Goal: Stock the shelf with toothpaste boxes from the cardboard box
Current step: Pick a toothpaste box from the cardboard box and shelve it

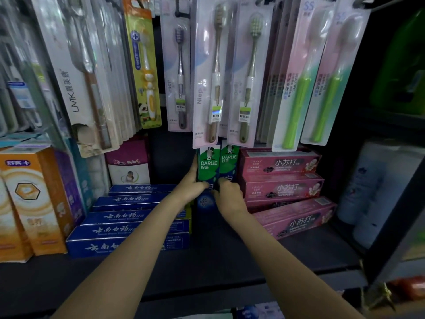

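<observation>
Two green toothpaste boxes [216, 164] stand upright on the shelf [218, 256], left hand [192, 186] and right hand [230, 193] each gripping one, cardboard box unseen, so remaining stock unknown.

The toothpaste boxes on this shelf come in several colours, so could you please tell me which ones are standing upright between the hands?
The two green Darlie boxes, gripped by the left hand and right hand. The blue boxes and pink boxes lie flat in stacks.
</observation>
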Demonstrator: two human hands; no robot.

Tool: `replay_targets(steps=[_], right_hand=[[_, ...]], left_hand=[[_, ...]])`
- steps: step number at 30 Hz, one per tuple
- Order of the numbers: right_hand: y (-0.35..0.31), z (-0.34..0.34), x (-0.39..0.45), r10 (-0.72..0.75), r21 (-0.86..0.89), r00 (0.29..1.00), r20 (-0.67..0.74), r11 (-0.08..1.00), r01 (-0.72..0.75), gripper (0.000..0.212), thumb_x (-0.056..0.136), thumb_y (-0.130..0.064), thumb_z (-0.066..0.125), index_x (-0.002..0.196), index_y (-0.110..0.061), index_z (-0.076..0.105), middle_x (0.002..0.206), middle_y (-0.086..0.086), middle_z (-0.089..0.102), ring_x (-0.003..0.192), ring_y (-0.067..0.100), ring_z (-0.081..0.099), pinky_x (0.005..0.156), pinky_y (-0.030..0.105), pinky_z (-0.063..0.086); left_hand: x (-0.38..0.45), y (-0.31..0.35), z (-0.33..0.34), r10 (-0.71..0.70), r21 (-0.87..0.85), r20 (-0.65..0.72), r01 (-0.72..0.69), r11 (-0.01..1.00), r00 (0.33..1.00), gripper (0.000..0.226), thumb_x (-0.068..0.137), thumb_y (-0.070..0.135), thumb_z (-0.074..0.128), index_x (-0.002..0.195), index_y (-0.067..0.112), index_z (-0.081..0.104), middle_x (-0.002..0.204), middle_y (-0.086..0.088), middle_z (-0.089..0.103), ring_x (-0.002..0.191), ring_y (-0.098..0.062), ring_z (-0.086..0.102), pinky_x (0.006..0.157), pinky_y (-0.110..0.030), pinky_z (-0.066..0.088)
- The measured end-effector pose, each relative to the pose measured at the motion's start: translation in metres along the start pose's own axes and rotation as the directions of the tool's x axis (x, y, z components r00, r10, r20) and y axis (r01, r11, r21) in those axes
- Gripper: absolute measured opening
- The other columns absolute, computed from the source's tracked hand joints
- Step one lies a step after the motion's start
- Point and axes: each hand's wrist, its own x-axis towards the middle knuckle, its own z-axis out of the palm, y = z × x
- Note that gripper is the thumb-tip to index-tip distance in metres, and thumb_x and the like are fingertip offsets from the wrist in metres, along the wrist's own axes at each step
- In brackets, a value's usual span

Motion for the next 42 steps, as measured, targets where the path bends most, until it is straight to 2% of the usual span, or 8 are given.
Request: replay_targets(steps=[9,14,21,25,30,33,38,42], right_hand=[[-0.008,-0.007,-0.003,0.006,0.045,0.999,-0.037,0.999,-0.005,0.029,0.096,-0.019,0.051,0.116,0.001,0.046,0.112,0.021,0.061,0.103,0.035,0.059,0.080,0.037,0.046],[-0.008,-0.006,-0.006,0.007,0.055,0.999,-0.048,0.998,-0.005,0.034,0.095,-0.023,0.052,0.119,-0.001,0.043,0.112,0.021,0.060,0.103,0.036,0.058,0.081,0.040,0.046],[-0.007,-0.010,-0.008,-0.027,0.036,0.997,-0.072,0.999,0.030,0.035,0.096,-0.024,0.051,0.120,-0.001,0.041,0.113,0.020,0.060,0.104,0.035,0.058,0.082,0.040,0.046],[-0.006,-0.012,-0.008,-0.061,0.013,0.996,-0.070,0.998,0.062,0.030,0.098,-0.018,0.047,0.123,-0.002,0.043,0.113,0.020,0.060,0.103,0.035,0.058,0.082,0.040,0.046],[-0.008,-0.006,0.003,-0.065,-0.061,0.995,-0.073,0.996,0.061,0.025,0.097,-0.004,0.043,0.122,-0.003,0.045,0.111,0.018,0.062,0.099,0.032,0.061,0.081,0.037,0.048],[-0.008,-0.003,0.006,-0.049,-0.052,0.996,-0.073,0.998,0.045,0.025,0.096,-0.003,0.043,0.121,-0.003,0.044,0.110,0.018,0.061,0.098,0.032,0.061,0.079,0.036,0.047],[-0.006,-0.003,0.007,-0.023,-0.013,0.997,-0.069,1.000,0.023,0.026,0.097,-0.006,0.044,0.122,0.000,0.040,0.110,0.021,0.061,0.099,0.034,0.060,0.075,0.035,0.045],[-0.005,-0.007,0.003,-0.005,0.057,0.998,-0.056,0.998,0.008,0.035,0.096,-0.016,0.050,0.125,0.000,0.037,0.112,0.022,0.060,0.101,0.036,0.060,0.082,0.039,0.047]], left_hand=[[0.001,0.001,-0.006,-0.079,-0.028,-0.050,0.078,0.997,0.996,0.091,0.089,0.005,0.053,0.147,0.024,-0.014,0.153,-0.002,0.024,0.136,-0.016,0.028,0.105,-0.023,0.024],[-0.003,0.003,-0.007,-0.067,-0.052,-0.065,0.063,0.997,0.996,0.090,0.090,0.004,0.053,0.147,0.023,-0.014,0.153,0.000,0.023,0.136,-0.014,0.026,0.098,-0.019,0.022],[-0.006,0.007,-0.001,-0.011,-0.053,-0.061,0.008,0.999,0.998,0.087,0.089,-0.001,0.050,0.148,0.027,-0.007,0.141,0.004,0.035,0.118,-0.003,0.033,0.095,-0.018,0.028],[-0.006,0.008,0.003,-0.002,-0.048,-0.048,0.000,0.999,0.999,0.086,0.089,-0.005,0.047,0.148,0.028,-0.005,0.132,0.007,0.038,0.117,-0.005,0.036,0.094,-0.019,0.030],[0.001,0.009,0.002,-0.007,-0.076,-0.033,0.005,0.997,0.999,0.083,0.087,-0.010,0.043,0.149,0.027,0.002,0.141,-0.001,0.038,0.119,-0.008,0.037,0.097,-0.021,0.031],[0.009,0.009,0.001,-0.006,-0.083,-0.006,0.006,0.997,1.000,0.083,0.084,-0.014,0.042,0.148,0.026,0.009,0.140,-0.002,0.040,0.118,-0.010,0.040,0.089,-0.019,0.036],[0.009,0.007,0.001,-0.015,-0.077,0.013,0.016,0.997,1.000,0.084,0.082,-0.013,0.042,0.149,0.028,0.010,0.141,0.000,0.039,0.123,-0.012,0.038,0.102,-0.026,0.033],[0.006,0.004,0.002,-0.024,-0.078,0.015,0.025,0.997,1.000,0.084,0.085,-0.009,0.045,0.149,0.029,0.006,0.142,0.001,0.038,0.124,-0.011,0.036,0.103,-0.025,0.029]])
